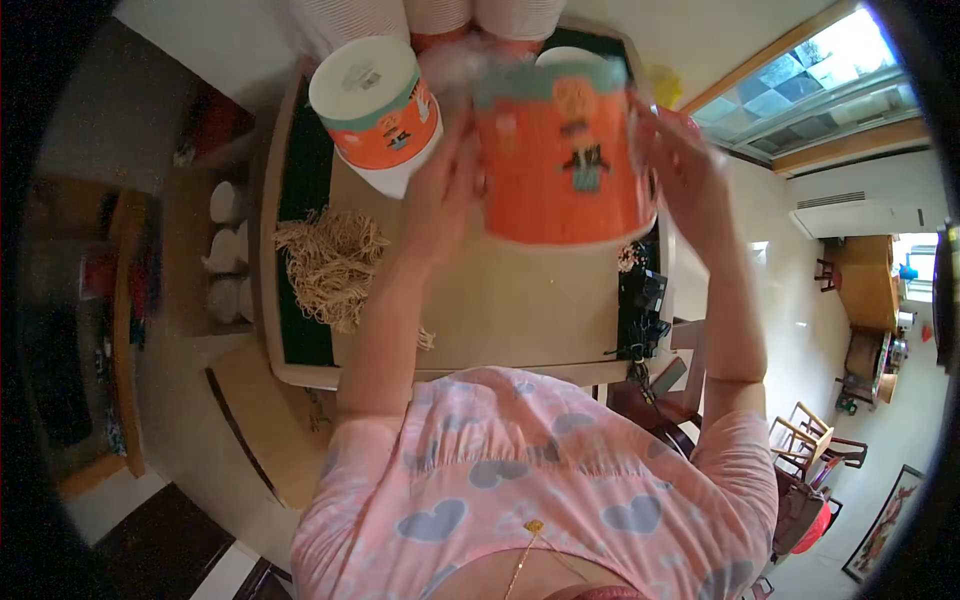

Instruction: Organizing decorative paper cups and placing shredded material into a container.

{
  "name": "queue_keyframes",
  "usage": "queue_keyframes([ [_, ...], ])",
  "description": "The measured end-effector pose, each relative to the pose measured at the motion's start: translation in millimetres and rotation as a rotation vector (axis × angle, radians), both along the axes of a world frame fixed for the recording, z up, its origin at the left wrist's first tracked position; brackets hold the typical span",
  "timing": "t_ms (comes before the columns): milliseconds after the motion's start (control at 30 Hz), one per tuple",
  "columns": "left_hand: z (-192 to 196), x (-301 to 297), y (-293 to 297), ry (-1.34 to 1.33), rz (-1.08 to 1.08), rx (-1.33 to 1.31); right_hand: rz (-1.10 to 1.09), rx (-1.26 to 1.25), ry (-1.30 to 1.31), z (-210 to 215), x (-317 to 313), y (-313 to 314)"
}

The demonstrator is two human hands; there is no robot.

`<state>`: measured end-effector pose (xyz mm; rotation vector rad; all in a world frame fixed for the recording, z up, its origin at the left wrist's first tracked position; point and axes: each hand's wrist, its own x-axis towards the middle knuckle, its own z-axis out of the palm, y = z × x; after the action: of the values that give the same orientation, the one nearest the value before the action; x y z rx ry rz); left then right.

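Observation:
A large orange paper bucket with a teal band and printed design is held up over the table, blurred by motion. My left hand presses on its left side, and my right hand grips the right side; both sets of fingers are partly smeared. Just left of it, a second orange and teal bucket stands with its white flat end up, over another white-rimmed piece. Near my left forearm lies a tangled heap of beige strings.
Tall stacks of white paper buckets stand at the table's far edge. A black device with cables lies on the right edge of the table. White rolled items fill a box at left. Chairs stand farther right.

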<state>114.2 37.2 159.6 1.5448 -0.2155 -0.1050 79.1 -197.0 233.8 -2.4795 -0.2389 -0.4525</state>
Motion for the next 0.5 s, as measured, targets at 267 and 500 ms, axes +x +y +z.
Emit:
queue_keyframes([
  [267,8,156,-65,-0.623,0.066,-0.109,-0.091,-0.137,-0.562,-1,73,-20],
  [500,-38,184,-84,-0.256,0.092,0.492,-0.026,-0.219,-0.516,-98,63,-18],
])
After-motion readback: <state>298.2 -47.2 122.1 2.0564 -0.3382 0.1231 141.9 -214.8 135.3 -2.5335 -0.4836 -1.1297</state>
